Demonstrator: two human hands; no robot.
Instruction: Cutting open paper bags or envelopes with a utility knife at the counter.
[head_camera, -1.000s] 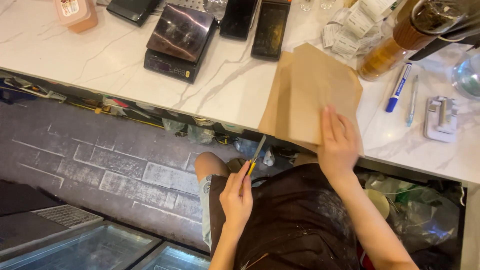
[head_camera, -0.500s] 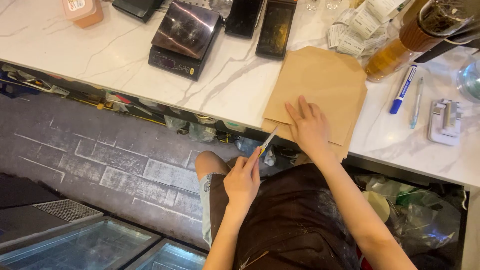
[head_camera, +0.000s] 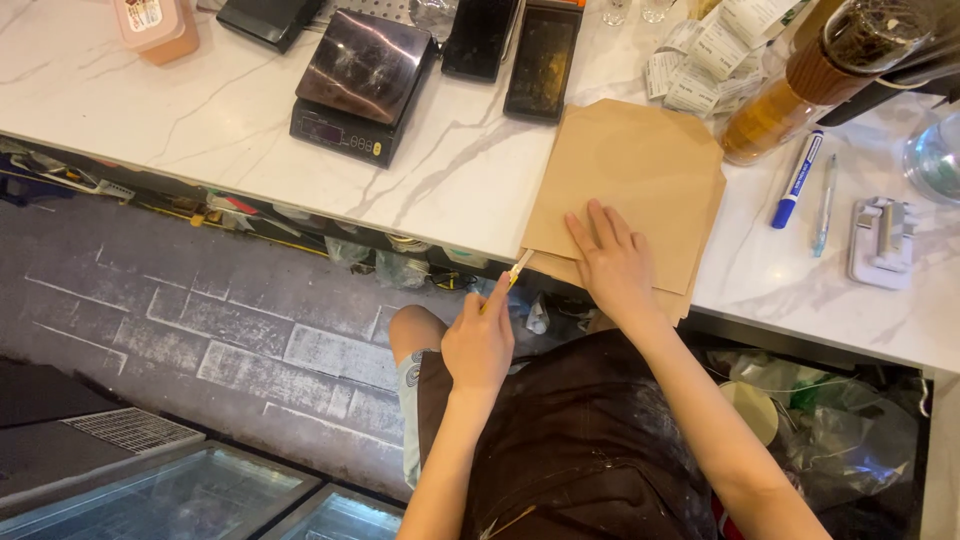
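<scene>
1. A white marble counter (head_camera: 200, 130) spans the top.
2. Below it lies a grey brick floor (head_camera: 200, 330).
3. A metal grate (head_camera: 120, 430) sits beside glass panels (head_camera: 180, 500) at bottom left.

amber bottle (head_camera: 800, 85) top cut off, glass bowl (head_camera: 935, 160) cropped

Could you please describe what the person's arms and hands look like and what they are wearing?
Both forearms are bare, with no sleeves in view, and both hands are bare: no gloves. I see no watch, bracelet or ring on the left hand or the right hand. Below the arms the person wears a dark brown apron smudged with pale marks.
</scene>
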